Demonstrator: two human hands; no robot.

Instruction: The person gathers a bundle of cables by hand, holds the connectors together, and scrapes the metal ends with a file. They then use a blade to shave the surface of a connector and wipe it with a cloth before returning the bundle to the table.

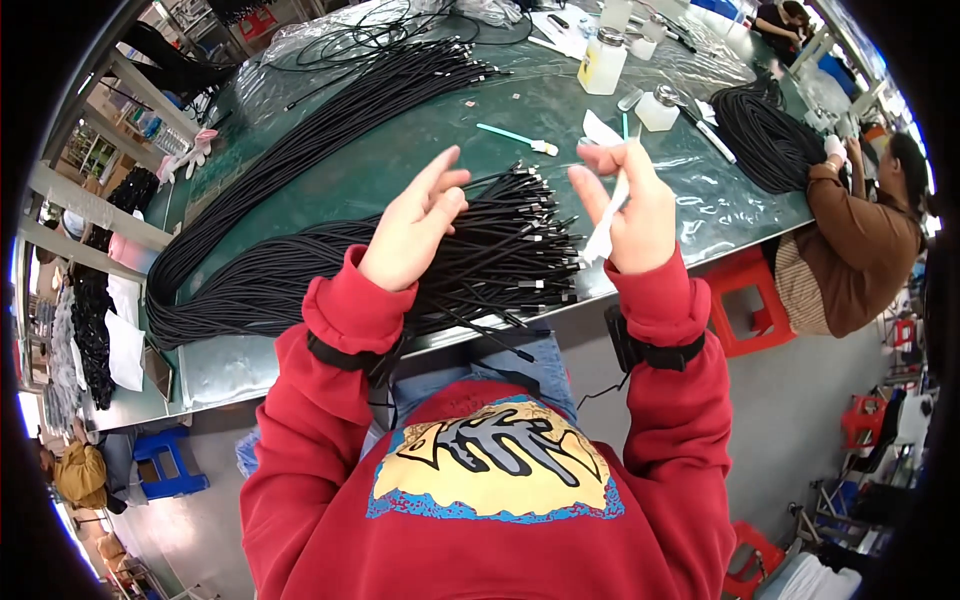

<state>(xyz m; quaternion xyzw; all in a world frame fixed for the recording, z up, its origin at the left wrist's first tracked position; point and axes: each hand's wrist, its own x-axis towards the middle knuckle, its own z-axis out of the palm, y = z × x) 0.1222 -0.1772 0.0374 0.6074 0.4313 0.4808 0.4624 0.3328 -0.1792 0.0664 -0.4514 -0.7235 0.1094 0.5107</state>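
My right hand (645, 215) is closed around a crumpled white wipe (601, 240), perhaps tissue or cloth; one end hangs below the fingers and a pale piece shows above them. My left hand (412, 225) is raised with its fingers apart and nothing in it. It hovers over a thick bundle of black cables (290, 262), whose metal-tipped connectors (535, 230) fan out between my two hands. Beyond lies a second long bundle of black cables (335, 125). A light-blue-handled brush (512, 137) rests on the green tabletop (420, 150) past my hands.
Bottles with metal caps (602, 65) (657, 108) stand at the far right, near a white pen-like tool (716, 143). A coiled black cable bundle (765, 135) lies before a co-worker in brown (865, 230). Clear plastic sheeting (300, 65) and loose cables are at the back. A red stool (745, 300) stands right.
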